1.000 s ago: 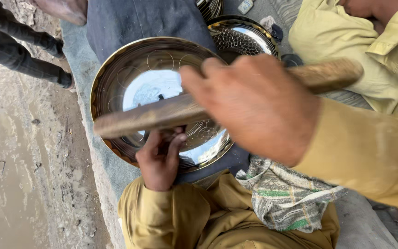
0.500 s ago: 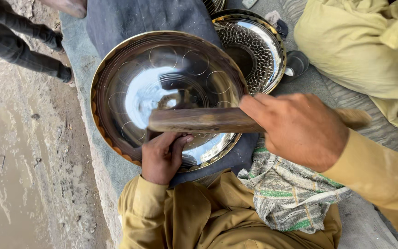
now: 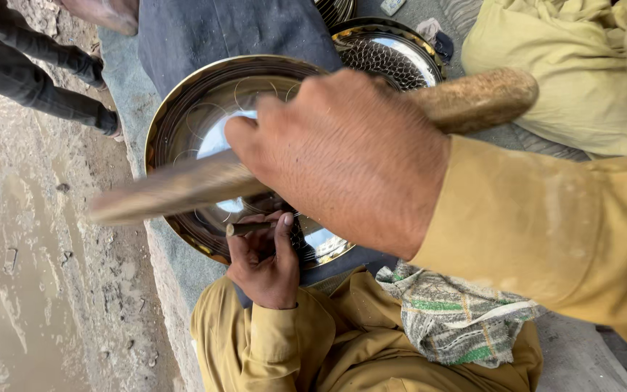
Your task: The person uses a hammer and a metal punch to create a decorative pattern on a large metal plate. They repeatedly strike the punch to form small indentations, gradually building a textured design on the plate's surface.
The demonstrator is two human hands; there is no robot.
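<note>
A large shiny round metal plate [image 3: 175, 109] with a golden rim and engraved circles lies on a dark cloth [image 3: 219, 33] in front of my lap. My left hand [image 3: 263, 265] rests on its near edge and pinches a short metal punch [image 3: 248, 228] against the surface. My right hand [image 3: 342, 156] is raised close to the camera, gripping a thick wooden stick [image 3: 175, 190] that slants across above the plate and hides much of its middle.
A second round plate [image 3: 393, 54] with a dotted pattern lies beyond the first. A checked cloth [image 3: 459, 319] sits on my right thigh. Yellow fabric [image 3: 567, 72] lies at top right. Another person's dark-trousered legs [image 3: 30, 65] stand on muddy ground [image 3: 38, 254] at left.
The stick was down near the punch half a second ago; now my right hand has swung it back up toward the camera. My left hand stays on the plate.
</note>
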